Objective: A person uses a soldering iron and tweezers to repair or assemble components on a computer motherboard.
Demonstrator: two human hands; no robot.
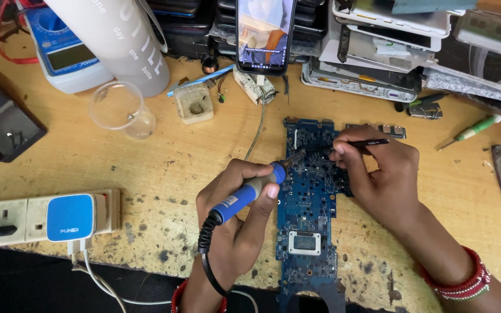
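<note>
Pinching a soldering iron, the left hand worked the circuit board; right hand gripped probably tweezers; a slip risked scorching neighbouring parts.

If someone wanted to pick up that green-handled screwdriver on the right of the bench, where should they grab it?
By the green handle, coming from above. The screwdriver lies flat on the wooden bench, apart from other tools, handle up and to the right; the handle is its thickest part, the thin metal shaft points down-left.
</note>
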